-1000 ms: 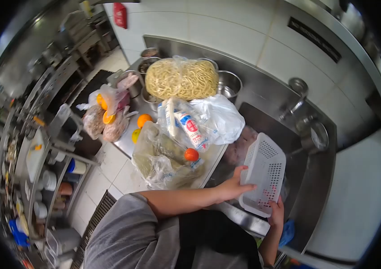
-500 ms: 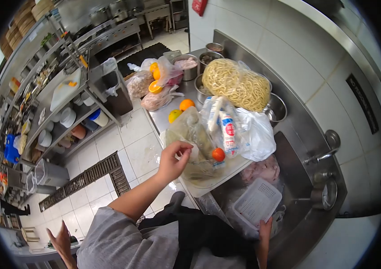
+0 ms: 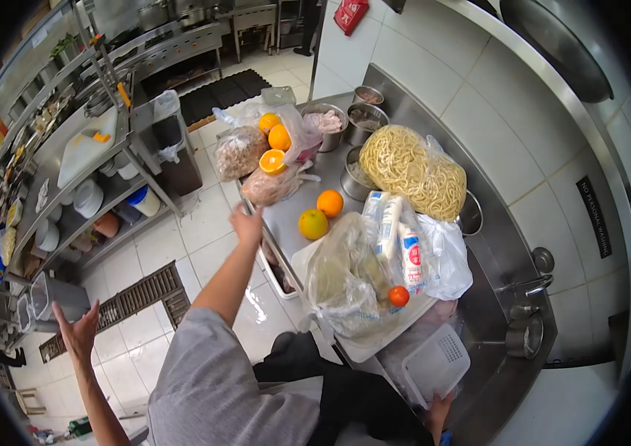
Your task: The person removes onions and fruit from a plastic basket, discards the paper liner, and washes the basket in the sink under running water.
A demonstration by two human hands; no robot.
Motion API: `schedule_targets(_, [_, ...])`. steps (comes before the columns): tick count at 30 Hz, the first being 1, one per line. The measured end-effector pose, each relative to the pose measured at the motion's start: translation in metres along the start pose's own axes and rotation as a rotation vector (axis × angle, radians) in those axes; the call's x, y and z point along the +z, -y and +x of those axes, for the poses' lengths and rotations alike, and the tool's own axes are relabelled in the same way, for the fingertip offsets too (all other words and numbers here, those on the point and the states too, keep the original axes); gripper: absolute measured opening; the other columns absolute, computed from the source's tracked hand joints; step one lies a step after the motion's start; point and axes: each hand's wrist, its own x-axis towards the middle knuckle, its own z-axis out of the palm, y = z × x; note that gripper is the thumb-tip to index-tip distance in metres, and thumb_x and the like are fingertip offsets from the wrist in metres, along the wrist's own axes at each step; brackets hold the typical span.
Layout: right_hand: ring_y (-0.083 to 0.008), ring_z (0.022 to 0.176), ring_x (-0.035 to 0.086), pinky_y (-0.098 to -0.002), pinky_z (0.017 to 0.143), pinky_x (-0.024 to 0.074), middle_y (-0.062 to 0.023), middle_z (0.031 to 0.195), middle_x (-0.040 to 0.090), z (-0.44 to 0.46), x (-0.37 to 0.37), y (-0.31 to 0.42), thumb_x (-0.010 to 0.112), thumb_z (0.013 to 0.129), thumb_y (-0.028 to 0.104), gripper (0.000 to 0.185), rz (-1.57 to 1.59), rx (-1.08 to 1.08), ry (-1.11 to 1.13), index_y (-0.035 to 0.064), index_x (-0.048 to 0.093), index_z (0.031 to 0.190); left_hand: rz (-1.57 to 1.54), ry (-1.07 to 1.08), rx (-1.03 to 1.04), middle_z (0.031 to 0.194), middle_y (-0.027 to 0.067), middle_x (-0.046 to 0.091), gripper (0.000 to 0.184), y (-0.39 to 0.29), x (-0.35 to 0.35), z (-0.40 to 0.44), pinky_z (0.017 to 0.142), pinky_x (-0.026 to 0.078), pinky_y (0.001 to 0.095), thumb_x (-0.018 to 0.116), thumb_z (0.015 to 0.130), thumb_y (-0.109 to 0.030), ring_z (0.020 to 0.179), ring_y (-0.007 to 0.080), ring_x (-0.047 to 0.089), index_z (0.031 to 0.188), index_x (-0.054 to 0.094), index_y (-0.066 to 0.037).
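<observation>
My left hand (image 3: 247,224) is by the left edge of the steel counter, with its fingers apart and nothing visible in them. Just beyond it lies a plastic bag of minced meat (image 3: 267,187). To its right sit a greenish-yellow citrus fruit (image 3: 313,224) and an orange (image 3: 330,203). My right hand (image 3: 440,409) grips the near rim of a white plastic basket (image 3: 438,364), tilted over the sink; some of its fingers are hidden. A transparent bag of greens (image 3: 349,279) rests on a white tray (image 3: 386,337), beside a tomato (image 3: 398,296).
Another person's open hand (image 3: 79,334) reaches up at lower left. A bag of noodles (image 3: 413,171), wrapped white tubes (image 3: 412,260) and steel pots (image 3: 367,123) crowd the counter. A faucet (image 3: 527,284) stands at the sink's right. A floor drain (image 3: 137,301) runs across the tiles.
My left hand has moved from beside the bag of greens toward the minced meat, and its fingers have opened. The basket has tilted in my right hand. The other person's hand has risen.
</observation>
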Motion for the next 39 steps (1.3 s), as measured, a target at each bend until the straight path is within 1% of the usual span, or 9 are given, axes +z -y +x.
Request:
schedule_targets(3, [-0.0278, 0.112, 0.052, -0.0385, 0.096, 0.0413, -0.017, 0.125, 0.051, -0.018, -0.02, -0.022, 0.053, 0.084, -0.001, 0.051, -0.044, -0.116, -0.127, -0.0018, 0.034, 0.131, 0.242, -0.285, 0.474, 0.139, 0.0229, 0.036, 0.087, -0.021, -0.008, 0.099, 0.105, 0.031, 0.0497, 0.077, 0.069, -0.035, 0.127, 0.0405, 0.035, 0.14, 0.033, -0.009])
schedule_targets(7, [-0.028, 0.102, 0.057, -0.0368, 0.093, 0.0434, -0.0181, 0.116, 0.056, -0.044, -0.059, -0.045, 0.052, 0.081, -0.002, 0.051, -0.197, -0.223, -0.153, -0.0034, 0.036, 0.129, 0.722, 0.111, 0.441, 0.149, 0.0081, 0.031, 0.091, -0.089, -0.028, 0.16, 0.108, 0.029, 0.0483, 0.075, 0.072, -0.04, 0.136, 0.037, 0.027, 0.146, 0.024, -0.025])
schedule_targets(9, [-0.0277, 0.106, 0.047, -0.0428, 0.095, 0.0369, -0.0271, 0.125, 0.047, -0.082, -0.041, 0.004, 0.069, 0.084, 0.027, 0.064, -0.525, 0.22, -0.274, -0.0076, 0.04, 0.128, 0.666, 0.265, 0.412, 0.141, 0.0081, 0.041, 0.077, -0.088, -0.017, 0.18, 0.103, 0.036, 0.0462, 0.072, 0.075, -0.037, 0.128, 0.035, 0.039, 0.141, 0.035, -0.024])
schedule_targets(12, [-0.0331, 0.105, 0.049, -0.0435, 0.095, 0.0367, -0.0286, 0.121, 0.05, -0.114, -0.002, 0.053, 0.066, 0.085, 0.03, 0.065, -0.637, 0.125, -0.358, -0.0091, 0.038, 0.128, 0.505, 0.109, 0.469, 0.116, 0.012, 0.055, 0.04, -0.063, 0.002, 0.203, 0.086, 0.046, 0.0467, 0.065, 0.082, -0.031, 0.105, 0.0346, 0.053, 0.118, 0.058, -0.015])
schedule_targets(17, [-0.043, 0.114, 0.046, -0.0439, 0.1, 0.0346, -0.0321, 0.124, 0.047, -0.12, 0.021, 0.066, 0.062, 0.086, 0.04, 0.071, -0.828, 0.189, -0.442, -0.0086, 0.036, 0.131, 0.442, 0.058, 0.604, 0.106, 0.0185, 0.057, 0.031, -0.046, 0.0, 0.208, 0.079, 0.044, 0.0473, 0.058, 0.087, -0.024, 0.094, 0.0385, 0.053, 0.114, 0.058, -0.007])
schedule_targets(20, [-0.0343, 0.104, 0.053, -0.0405, 0.091, 0.0435, -0.0231, 0.118, 0.053, -0.091, -0.013, 0.003, 0.055, 0.083, 0.016, 0.054, -0.388, 0.043, -0.379, -0.0044, 0.037, 0.129, 0.297, -0.09, 0.605, 0.099, 0.0172, 0.06, 0.031, -0.035, -0.006, 0.201, 0.081, 0.045, 0.0416, 0.055, 0.091, -0.022, 0.095, 0.0362, 0.056, 0.114, 0.056, -0.001])
schedule_targets(22, [-0.0285, 0.098, 0.058, -0.0383, 0.084, 0.0494, -0.017, 0.113, 0.057, -0.077, -0.025, -0.021, 0.051, 0.08, -0.001, 0.05, -0.099, -0.05, -0.326, -0.0016, 0.038, 0.129, -0.244, 0.154, 0.312, 0.095, 0.0147, 0.063, 0.031, -0.027, -0.017, 0.201, 0.082, 0.045, 0.0361, 0.052, 0.094, -0.021, 0.095, 0.0298, 0.059, 0.115, 0.054, 0.002])
schedule_targets(28, [-0.0285, 0.094, 0.06, -0.0426, 0.063, 0.0571, -0.0145, 0.113, 0.056, -0.042, -0.028, -0.03, 0.049, 0.081, 0.005, 0.049, 0.111, 0.017, -0.299, 0.0047, 0.039, 0.129, -0.327, 0.177, 0.214, 0.099, 0.0126, 0.064, 0.03, -0.022, -0.055, 0.199, 0.08, 0.044, 0.0313, 0.05, 0.096, -0.019, 0.088, 0.0192, 0.058, 0.117, 0.053, 0.002])
schedule_targets(39, [-0.0331, 0.1, 0.057, -0.0487, 0.069, 0.054, -0.0134, 0.125, 0.049, -0.011, -0.024, -0.02, 0.049, 0.085, 0.011, 0.053, 0.227, 0.08, -0.238, 0.0127, 0.033, 0.135, 0.024, 0.155, 0.29, 0.076, 0.0055, 0.057, 0.027, -0.044, -0.152, 0.226, 0.055, 0.042, 0.0316, 0.053, 0.093, -0.025, 0.058, 0.0146, 0.051, 0.102, 0.058, 0.0])
